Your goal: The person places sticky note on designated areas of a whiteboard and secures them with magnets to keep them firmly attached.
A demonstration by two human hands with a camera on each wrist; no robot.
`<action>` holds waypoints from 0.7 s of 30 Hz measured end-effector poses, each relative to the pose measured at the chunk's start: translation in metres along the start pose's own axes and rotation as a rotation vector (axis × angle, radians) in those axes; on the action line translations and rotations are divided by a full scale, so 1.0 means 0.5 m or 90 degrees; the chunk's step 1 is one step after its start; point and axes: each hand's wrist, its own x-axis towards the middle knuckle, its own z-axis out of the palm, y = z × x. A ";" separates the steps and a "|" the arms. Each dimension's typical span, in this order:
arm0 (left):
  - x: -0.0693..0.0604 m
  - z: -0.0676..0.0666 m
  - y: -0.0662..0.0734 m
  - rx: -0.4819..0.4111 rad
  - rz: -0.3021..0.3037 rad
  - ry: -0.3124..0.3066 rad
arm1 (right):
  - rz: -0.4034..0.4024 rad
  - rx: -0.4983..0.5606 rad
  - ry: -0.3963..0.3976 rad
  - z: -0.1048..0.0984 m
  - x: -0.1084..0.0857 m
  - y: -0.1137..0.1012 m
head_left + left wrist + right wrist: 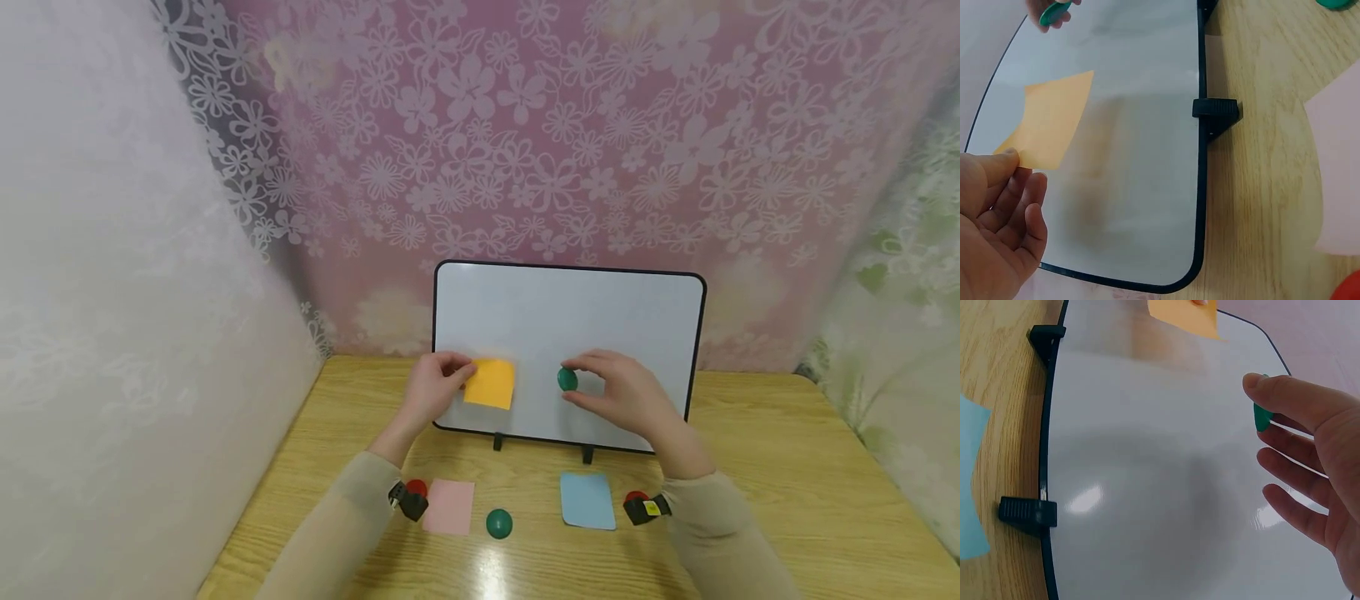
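My left hand (435, 385) pinches an orange sticky note (491, 385) at its left edge, between thumb and fingers. In the left wrist view the note (1057, 122) stands off the whiteboard surface and casts a shadow on it. A round green magnet (567, 379) is held by my right hand (626, 392), between thumb and fingertips. The right wrist view shows this magnet (1262, 412) in front of the board, with the other fingers spread. Behind both hands the whiteboard (540, 317) with a black frame leans upright on small black feet.
On the wooden table lie a pink note (450, 507), a second green magnet (498, 523) and a blue note (587, 502). Red round magnets (417, 488) (637, 497) are partly hidden by the wrist cameras. A floral pink curtain (525, 167) hangs behind the board.
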 end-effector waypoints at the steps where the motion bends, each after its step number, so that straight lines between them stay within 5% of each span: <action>1: 0.002 0.000 0.002 0.000 0.001 0.001 | 0.002 -0.002 0.000 0.002 0.005 -0.002; 21: 0.032 0.015 0.039 0.001 0.040 0.071 | 0.048 -0.055 0.039 0.000 0.080 -0.041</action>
